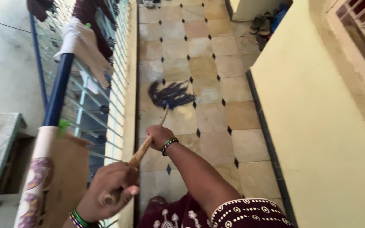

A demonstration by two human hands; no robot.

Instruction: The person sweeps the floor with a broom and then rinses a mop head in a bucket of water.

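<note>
Mop (172, 95) handle is clamped by both sets of fingers: right hand (159, 136) at mid-shaft, left hand (110, 190) at the top end. Mop head is laid on the tiled floor (216, 122) at 12 o'clock, just beside the railing (60, 88) kerb. Strokes are best kept flat, strands spread. Strands: dark blue, splayed; handle: pale wood.

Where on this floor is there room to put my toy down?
The tiled floor is bare between the mop head and the yellow wall, and further up the corridor. It is crowded near the sandals at the far corner, and the left hand and right hand grip the mop handle.
</note>
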